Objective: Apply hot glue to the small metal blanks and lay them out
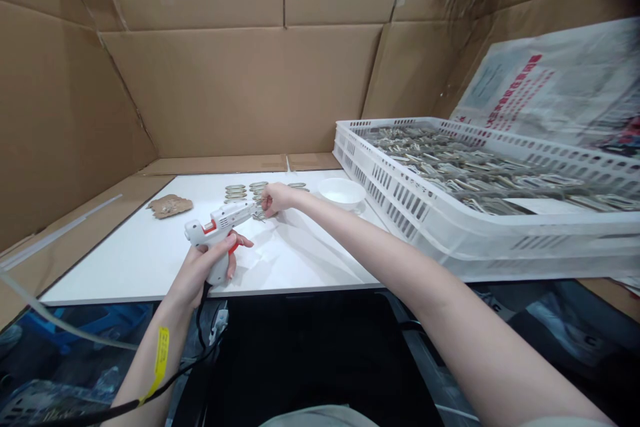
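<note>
A white hot glue gun with an orange trigger is gripped in my left hand; its nozzle points right and away from me. My right hand is at the nozzle end with its fingers pinched together. Whatever those fingers hold, if anything, is too small and too covered to make out. Just beyond the nozzle, small oval greenish pieces lie in short stacked rows on the white board. More of these pieces show behind my right wrist.
A shallow white bowl stands right of my right hand. A large white plastic crate full of flat pieces takes up the right side. At left lies a torn scrap of cardboard. Cardboard walls enclose the board; a black cable hangs from the gun.
</note>
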Demonstrator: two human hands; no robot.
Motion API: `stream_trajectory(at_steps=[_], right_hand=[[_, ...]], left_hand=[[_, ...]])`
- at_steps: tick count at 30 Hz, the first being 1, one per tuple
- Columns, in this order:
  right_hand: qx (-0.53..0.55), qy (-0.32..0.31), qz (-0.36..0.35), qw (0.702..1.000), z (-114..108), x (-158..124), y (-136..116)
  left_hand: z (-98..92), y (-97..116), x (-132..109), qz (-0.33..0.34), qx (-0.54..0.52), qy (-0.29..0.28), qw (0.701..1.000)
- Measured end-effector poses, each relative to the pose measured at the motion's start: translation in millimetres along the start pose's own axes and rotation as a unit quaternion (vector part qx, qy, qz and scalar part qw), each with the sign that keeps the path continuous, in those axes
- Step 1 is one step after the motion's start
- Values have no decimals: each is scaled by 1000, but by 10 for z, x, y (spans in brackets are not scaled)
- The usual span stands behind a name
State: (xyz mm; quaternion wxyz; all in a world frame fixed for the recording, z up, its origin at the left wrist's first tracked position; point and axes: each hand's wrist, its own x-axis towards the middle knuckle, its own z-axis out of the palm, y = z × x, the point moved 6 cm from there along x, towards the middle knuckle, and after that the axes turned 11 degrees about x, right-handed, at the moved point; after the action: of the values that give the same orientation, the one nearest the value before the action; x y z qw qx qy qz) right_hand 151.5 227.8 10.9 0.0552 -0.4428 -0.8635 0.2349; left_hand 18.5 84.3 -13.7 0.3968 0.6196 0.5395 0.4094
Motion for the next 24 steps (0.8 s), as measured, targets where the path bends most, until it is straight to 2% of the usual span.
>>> stream_trajectory(at_steps=[13, 21, 24], right_hand=[[-39, 38, -21, 998, 33, -155, -22], [-39, 60, -30, 997, 62, -37, 65], [-39, 81, -57, 994, 68, -8, 79]], left_hand=[[0, -36, -2, -12, -6, -5, 1000], [-6, -29, -10, -16, -3, 0, 1000], [-4, -23, -12, -16, -3, -2, 1000]])
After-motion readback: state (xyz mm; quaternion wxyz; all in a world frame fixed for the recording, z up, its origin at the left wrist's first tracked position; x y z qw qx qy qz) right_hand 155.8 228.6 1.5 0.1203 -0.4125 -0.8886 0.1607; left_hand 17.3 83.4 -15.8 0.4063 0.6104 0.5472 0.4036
